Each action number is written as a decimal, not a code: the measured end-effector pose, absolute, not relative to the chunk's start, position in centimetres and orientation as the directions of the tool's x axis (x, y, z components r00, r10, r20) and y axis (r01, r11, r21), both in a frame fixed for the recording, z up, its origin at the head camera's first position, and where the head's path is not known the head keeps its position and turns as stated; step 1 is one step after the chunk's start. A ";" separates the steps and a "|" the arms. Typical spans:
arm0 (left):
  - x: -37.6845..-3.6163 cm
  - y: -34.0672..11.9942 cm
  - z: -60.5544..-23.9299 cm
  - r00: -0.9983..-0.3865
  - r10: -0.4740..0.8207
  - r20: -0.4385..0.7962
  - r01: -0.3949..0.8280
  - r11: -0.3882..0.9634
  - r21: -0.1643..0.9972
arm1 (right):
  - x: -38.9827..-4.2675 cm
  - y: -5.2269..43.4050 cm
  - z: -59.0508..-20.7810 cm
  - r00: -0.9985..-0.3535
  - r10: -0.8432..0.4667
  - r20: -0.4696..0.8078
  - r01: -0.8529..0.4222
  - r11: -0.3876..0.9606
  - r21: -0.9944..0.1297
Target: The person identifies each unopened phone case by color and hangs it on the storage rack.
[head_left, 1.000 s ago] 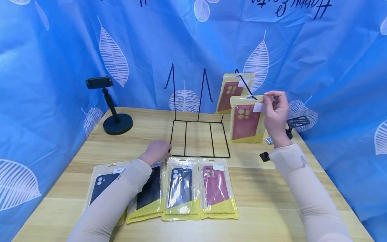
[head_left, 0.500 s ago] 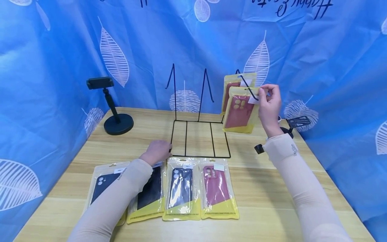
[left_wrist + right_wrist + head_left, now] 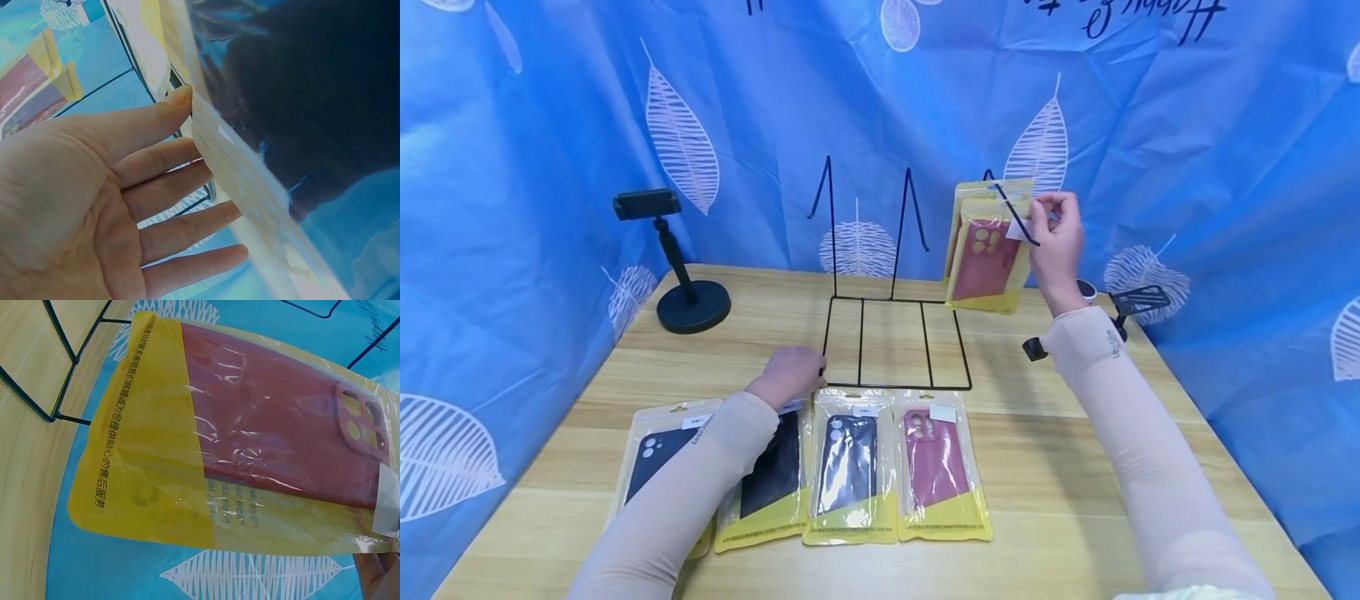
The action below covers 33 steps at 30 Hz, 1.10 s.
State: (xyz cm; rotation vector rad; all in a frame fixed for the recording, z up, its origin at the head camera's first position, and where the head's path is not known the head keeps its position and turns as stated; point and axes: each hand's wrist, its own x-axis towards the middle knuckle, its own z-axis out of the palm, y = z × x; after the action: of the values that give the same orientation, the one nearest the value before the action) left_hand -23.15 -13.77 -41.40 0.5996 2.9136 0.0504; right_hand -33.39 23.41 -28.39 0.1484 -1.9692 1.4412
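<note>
Chinese print on packet (image 3: 156, 487)

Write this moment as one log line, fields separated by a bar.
right hand: holds red case pack on right hook | left hand: rests on rack base

Lay flat in row on wooden table (image 3: 1060, 467) — four bagged phone cases: dark case (image 3: 651, 454) at left end, black case (image 3: 771, 479) beside it, navy case (image 3: 847, 467), then red case (image 3: 936, 458). Stood back left — black phone stand (image 3: 681, 283). Hung behind — blue leaf-print backdrop (image 3: 550, 125).
</note>
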 end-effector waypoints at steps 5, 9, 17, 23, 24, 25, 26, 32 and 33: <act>-23.2 -13.8 -41.3 -0.902 0.405 -0.149 0.401 0.914 0.058 | -34.1 23.2 -28.2 -0.745 0.303 0.594 -0.458 0.414 -0.787; -23.2 -13.7 -41.4 -0.903 0.402 -0.149 0.399 0.915 0.048 | -34.5 23.0 -28.1 -0.749 0.304 0.588 -0.448 0.421 -0.789; -23.1 -13.7 -41.3 -0.904 0.403 -0.144 0.400 0.915 0.048 | -35.6 23.0 -28.2 -0.748 0.308 0.587 -0.426 0.455 -0.782; -23.0 -13.7 -41.3 -0.904 0.402 -0.142 0.399 0.916 0.050 | -36.2 22.9 -28.2 -0.747 0.324 0.581 -0.394 0.488 -0.779; -23.0 -13.7 -41.2 -0.904 0.403 -0.141 0.400 0.915 0.053 | -36.2 22.8 -28.2 -0.747 0.325 0.580 -0.392 0.489 -0.779; -23.1 -13.7 -41.2 -0.905 0.402 -0.139 0.399 0.916 0.054 | -36.3 22.8 -28.2 -0.747 0.325 0.580 -0.391 0.491 -0.778; -23.1 -13.7 -41.2 -0.905 0.402 -0.137 0.398 0.916 0.053 | -36.3 22.8 -28.2 -0.747 0.324 0.581 -0.392 0.491 -0.778; -23.2 -13.8 -41.3 -0.903 0.406 -0.138 0.403 0.914 0.055 | -36.2 23.2 -28.5 -0.766 0.317 0.559 -0.391 0.460 -0.797; -23.2 -13.8 -41.3 -0.903 0.406 -0.139 0.403 0.914 0.056 | -36.1 23.3 -28.5 -0.770 0.319 0.552 -0.388 0.452 -0.803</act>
State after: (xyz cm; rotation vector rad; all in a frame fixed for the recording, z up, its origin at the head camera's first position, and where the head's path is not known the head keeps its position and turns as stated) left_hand -23.18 -13.85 -41.29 0.6223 2.9278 0.0394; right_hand -36.10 23.30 -28.53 0.0571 -2.0374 1.3626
